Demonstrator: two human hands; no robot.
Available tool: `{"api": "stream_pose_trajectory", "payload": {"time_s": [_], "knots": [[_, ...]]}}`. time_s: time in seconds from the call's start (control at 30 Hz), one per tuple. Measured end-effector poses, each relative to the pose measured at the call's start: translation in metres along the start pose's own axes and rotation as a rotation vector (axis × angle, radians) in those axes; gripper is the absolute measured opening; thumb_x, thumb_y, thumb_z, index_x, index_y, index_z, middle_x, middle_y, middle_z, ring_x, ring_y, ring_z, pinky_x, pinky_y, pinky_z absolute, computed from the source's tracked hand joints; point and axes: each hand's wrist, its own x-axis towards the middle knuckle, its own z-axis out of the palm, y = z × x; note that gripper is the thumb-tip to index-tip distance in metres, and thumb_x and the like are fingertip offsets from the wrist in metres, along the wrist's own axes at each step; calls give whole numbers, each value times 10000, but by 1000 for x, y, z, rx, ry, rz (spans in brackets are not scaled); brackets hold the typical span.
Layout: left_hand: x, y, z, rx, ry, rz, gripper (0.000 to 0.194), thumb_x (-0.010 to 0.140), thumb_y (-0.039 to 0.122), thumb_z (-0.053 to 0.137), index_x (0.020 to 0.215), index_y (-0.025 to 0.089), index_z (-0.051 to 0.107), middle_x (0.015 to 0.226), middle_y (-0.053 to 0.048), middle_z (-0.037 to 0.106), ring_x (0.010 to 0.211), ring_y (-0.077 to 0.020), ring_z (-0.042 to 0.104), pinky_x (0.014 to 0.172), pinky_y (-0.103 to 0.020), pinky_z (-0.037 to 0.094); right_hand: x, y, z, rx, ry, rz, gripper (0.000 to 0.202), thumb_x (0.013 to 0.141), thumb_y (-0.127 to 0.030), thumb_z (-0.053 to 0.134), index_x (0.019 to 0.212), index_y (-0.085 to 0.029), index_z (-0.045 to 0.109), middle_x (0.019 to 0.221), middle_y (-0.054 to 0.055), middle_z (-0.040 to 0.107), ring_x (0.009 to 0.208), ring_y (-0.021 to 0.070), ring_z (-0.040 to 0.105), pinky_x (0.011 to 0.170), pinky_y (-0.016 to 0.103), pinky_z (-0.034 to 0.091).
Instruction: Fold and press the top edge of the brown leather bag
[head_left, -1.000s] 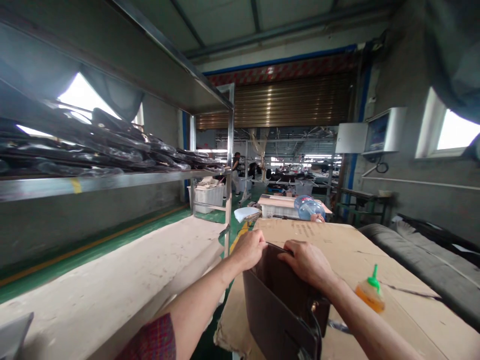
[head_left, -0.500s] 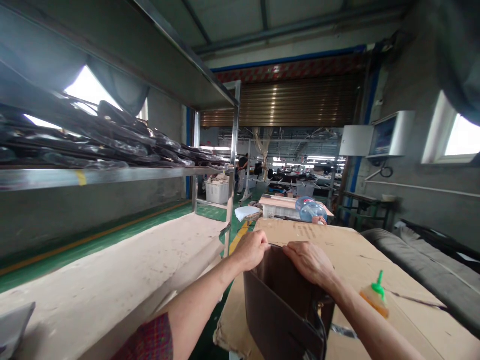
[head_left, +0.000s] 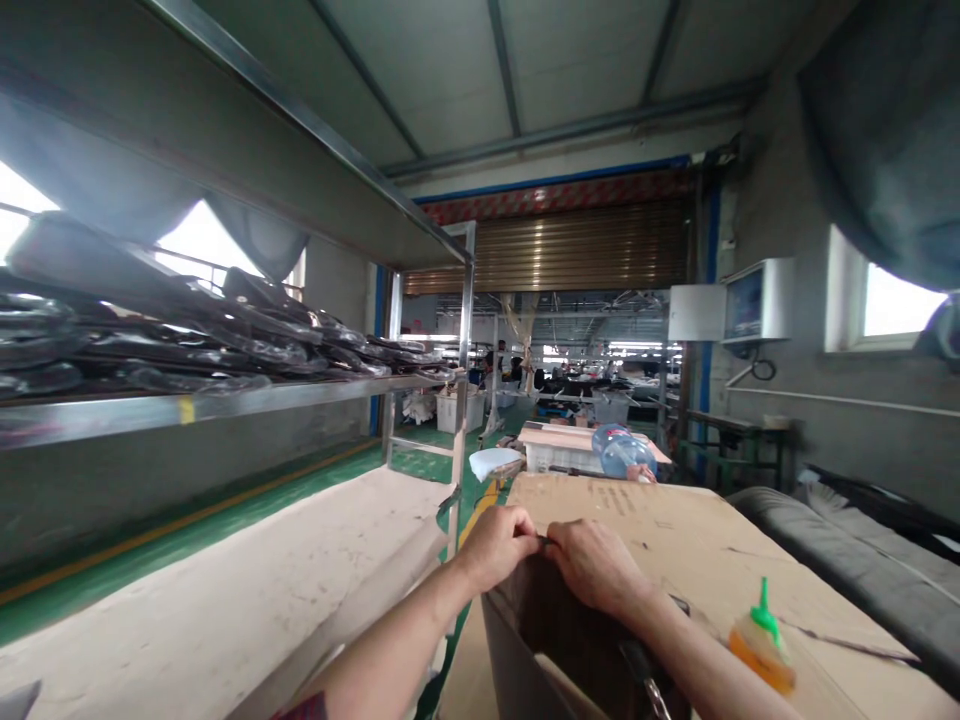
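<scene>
A dark brown bag (head_left: 559, 640) stands upright on the cardboard-covered table (head_left: 705, 540), its mouth open toward me. My left hand (head_left: 495, 545) grips the far top edge of the bag at its left. My right hand (head_left: 596, 565) pinches the same edge just to the right, the two hands almost touching. A strap and metal buckle (head_left: 641, 670) hang by my right forearm.
A small orange bottle with a green nozzle (head_left: 761, 650) stands on the cardboard at right. A metal rack (head_left: 225, 400) holds dark plastic-wrapped pieces at left, above a pale worktable (head_left: 247, 590). Blue water jugs (head_left: 622, 452) lie beyond. A grey roll (head_left: 840, 560) lies at right.
My hands have come closer together on the bag's top edge. The view has tilted upward, so the bag sits lower in the picture.
</scene>
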Motion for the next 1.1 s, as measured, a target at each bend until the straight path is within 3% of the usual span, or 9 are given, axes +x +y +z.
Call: {"api": "stream_pose_trajectory", "payload": {"time_s": [0.1, 0.17, 0.33, 0.4, 0.5, 0.7, 0.9, 1.1], "knots": [[2, 4, 5, -209, 79, -29, 289, 621, 189, 730, 711, 191, 456, 668, 34, 637, 660, -149, 585, 613, -249, 383, -11, 0, -5, -1, 11, 28, 198, 914, -314, 530, 860, -192, 677, 864, 104, 710, 855, 289, 684, 629, 314, 383], [1, 10, 7, -329, 63, -24, 413, 590, 209, 783, 757, 204, 406, 713, 28, 660, 699, -166, 619, 645, -257, 423, -16, 1, -9, -4, 12, 49, 204, 914, -296, 516, 859, -191, 681, 860, 107, 710, 844, 289, 685, 625, 315, 385], [-12, 30, -4, -219, -206, -137, 584, 432, 179, 854, 909, 174, 516, 830, 15, 654, 733, -164, 595, 611, -243, 402, -22, 8, -20, -8, 5, 120, 255, 923, -332, 488, 844, -191, 686, 869, 116, 709, 855, 289, 682, 626, 317, 385], [-15, 32, -10, -194, -272, -191, 550, 418, 116, 801, 907, 157, 553, 806, 21, 648, 710, -152, 572, 595, -234, 382, -24, 10, -24, 4, 1, 127, 251, 914, -346, 499, 842, -195, 686, 880, 114, 710, 879, 289, 678, 636, 317, 387], [-12, 24, -16, -230, -279, -215, 415, 443, 90, 710, 831, 144, 572, 745, 18, 652, 671, -145, 564, 591, -230, 373, -27, 9, -28, 18, -30, 134, 243, 907, -353, 503, 863, -203, 689, 888, 109, 711, 885, 288, 676, 632, 319, 381], [1, 4, -18, -140, -187, -221, 278, 473, 152, 712, 741, 147, 641, 675, 4, 657, 649, -163, 575, 578, -235, 376, -27, 4, -29, 32, -79, 133, 272, 900, -372, 494, 877, -204, 708, 923, 121, 711, 894, 285, 671, 625, 318, 368], [5, -5, -15, -11, -98, -165, 209, 559, 288, 749, 718, 170, 683, 645, 10, 646, 630, -159, 562, 565, -241, 352, -19, 11, -27, 62, -69, 105, 286, 876, -333, 476, 851, -190, 723, 922, 121, 713, 877, 258, 667, 617, 309, 343], [3, -10, -16, 119, -67, -118, 141, 621, 295, 709, 692, 181, 667, 612, 31, 614, 603, -135, 530, 541, -238, 304, -16, 9, -24, 91, -77, 92, 277, 876, -334, 489, 804, -197, 718, 883, 100, 715, 834, 233, 658, 595, 300, 310]]}}
